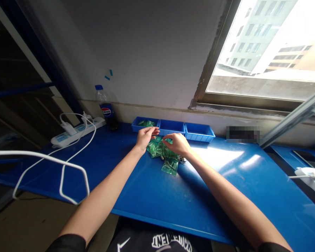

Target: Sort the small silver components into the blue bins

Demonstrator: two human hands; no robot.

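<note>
My left hand (146, 137) is over the near edge of the bins, its fingers stretched out to the right and nothing visible in it. Beside it, my right hand (179, 143) has thumb and fingers curled together in a pinch above a pile of small green plastic bags (154, 149); what the fingertips hold, if anything, cannot be made out. One green bag (170, 166) lies flat in front of the pile. Small metallic pieces (182, 160) show under my right hand. In the left blue bin (136, 128) lie more green bags (148, 123).
A middle blue bin (172, 123) and a right blue bin (200, 135) continue the row along the wall. A cola bottle (106, 110) stands left of them. A power strip (63, 139) with white cables (76, 164) occupies the left of the blue table (152, 196).
</note>
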